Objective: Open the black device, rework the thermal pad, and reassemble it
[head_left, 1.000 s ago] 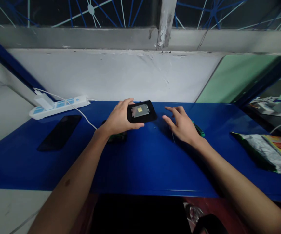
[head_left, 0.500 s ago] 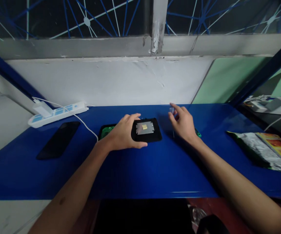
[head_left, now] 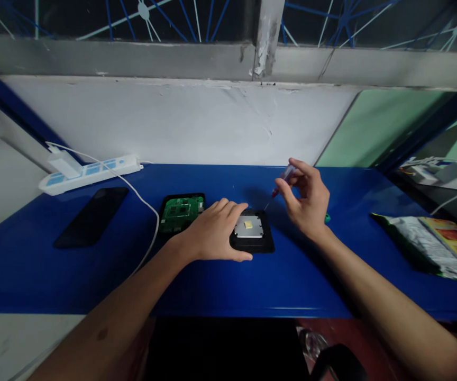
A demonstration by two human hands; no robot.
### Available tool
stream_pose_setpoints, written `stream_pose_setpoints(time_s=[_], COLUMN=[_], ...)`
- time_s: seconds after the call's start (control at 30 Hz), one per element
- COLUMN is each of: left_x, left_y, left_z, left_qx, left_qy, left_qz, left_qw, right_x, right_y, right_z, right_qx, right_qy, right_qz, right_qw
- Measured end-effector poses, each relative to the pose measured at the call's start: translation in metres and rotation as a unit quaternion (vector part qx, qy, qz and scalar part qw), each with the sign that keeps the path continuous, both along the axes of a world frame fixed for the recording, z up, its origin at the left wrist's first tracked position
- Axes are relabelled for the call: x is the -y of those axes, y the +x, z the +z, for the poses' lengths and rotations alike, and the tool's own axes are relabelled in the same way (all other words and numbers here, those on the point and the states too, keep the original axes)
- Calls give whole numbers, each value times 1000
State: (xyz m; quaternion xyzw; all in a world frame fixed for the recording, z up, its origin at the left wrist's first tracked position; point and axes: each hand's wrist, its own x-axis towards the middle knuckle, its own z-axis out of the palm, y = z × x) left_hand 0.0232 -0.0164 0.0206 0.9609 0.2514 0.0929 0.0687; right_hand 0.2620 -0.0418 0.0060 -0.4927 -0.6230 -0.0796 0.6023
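My left hand [head_left: 216, 230] grips the left side of a black plastic cover [head_left: 267, 245], thumb at its near edge and fingers along the far one. A silvery metal plate [head_left: 254, 232] with a small yellowish pad [head_left: 248, 224] in its middle sits inside this cover. My right hand [head_left: 310, 201] pinches a small screwdriver [head_left: 284, 179] with a see-through purplish handle. Its thin shaft slants down to the left, the tip at or just above the cover's far right corner. Left of my left hand lies a black case half with a green circuit board [head_left: 182, 211].
A black phone [head_left: 91, 217] lies at the left, before a white power strip [head_left: 93, 173] with a plugged-in charger. The charger's white cable [head_left: 141, 200] runs beside the circuit board. A small green object [head_left: 327, 217] peeks out behind my right wrist. A shiny packet [head_left: 430, 243] lies far right.
My left hand and the cover have moved right and nearer, baring more of the circuit board. The screwdriver has swung from nearly upright to a slant, its tip now by the cover's corner.
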Motion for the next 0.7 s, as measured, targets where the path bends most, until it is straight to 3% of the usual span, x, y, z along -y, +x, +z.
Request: stream_pose_setpoints(time_s=[0.7], left_x=[1], left_y=[3], left_z=[-12], left_qx=[5], left_qy=[12], left_qz=[-10], left_qw=[1000], right_x=[7], right_y=[-12], right_z=[1], right_qx=[45], right_qy=[-38], right_qz=[30], right_qw=[998])
